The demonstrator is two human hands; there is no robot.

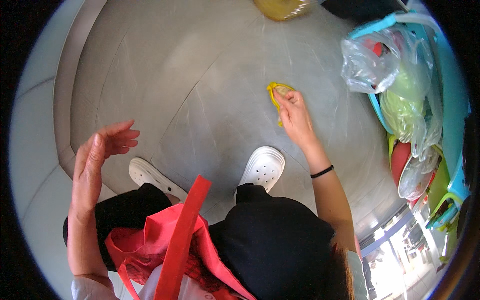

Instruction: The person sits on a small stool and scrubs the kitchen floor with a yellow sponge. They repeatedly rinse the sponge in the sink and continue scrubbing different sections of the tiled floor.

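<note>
My right hand [296, 116] is low over the grey tiled floor [210, 105], its fingers on a small yellow-edged cloth or sponge [284, 90] with a mesh-like middle. Whether the fingers pinch it or only press on it cannot be told. A dark band circles my right wrist. At the left, my left hand [105, 146] is raised with its fingers apart and nothing in it. Between and below the hands are my white clogs [265, 165], black trousers and a red apron or bag [168, 232] with a long strap.
A turquoise rack or crate [450, 93] along the right holds clear plastic bags [407, 112], one with something green inside, above red and green basins [400, 161]. A yellowish round object [283, 9] lies at the top edge. A pale wall [37, 123] curves along the left.
</note>
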